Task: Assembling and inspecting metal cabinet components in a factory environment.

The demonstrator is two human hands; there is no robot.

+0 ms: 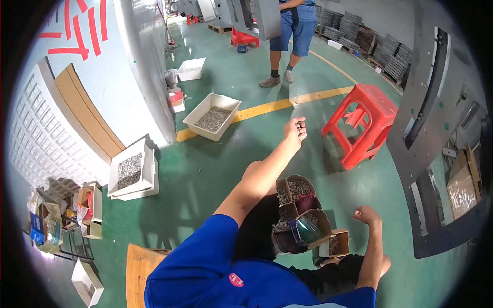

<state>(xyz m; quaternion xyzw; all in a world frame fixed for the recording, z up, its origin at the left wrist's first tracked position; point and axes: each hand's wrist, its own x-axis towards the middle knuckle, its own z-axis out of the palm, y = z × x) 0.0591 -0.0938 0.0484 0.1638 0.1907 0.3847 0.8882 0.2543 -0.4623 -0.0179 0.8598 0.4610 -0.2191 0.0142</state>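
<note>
My left hand [295, 132] is stretched out in front of me above the green floor, left of a red plastic stool [377, 96]. Its fingers are curled around something small and dark that I cannot make out. My right hand [366, 214] is closed near my right knee, and whatever it may hold is hidden. Between and below my hands stands a cluster of cardboard boxes [325, 222] filled with small greyish metal pieces; a green plastic bag [310, 229] lines one of them. A smaller cardboard box [324, 250] with brownish small pieces sits beside the cluster.
A tall grey metal panel [402, 154] stands at the right. White bins [227, 123] of small parts lie on the floor ahead and to the left. A wooden seat [139, 267] is at my left. Farther off, a person [295, 33] stands by a grey metal housing [267, 23].
</note>
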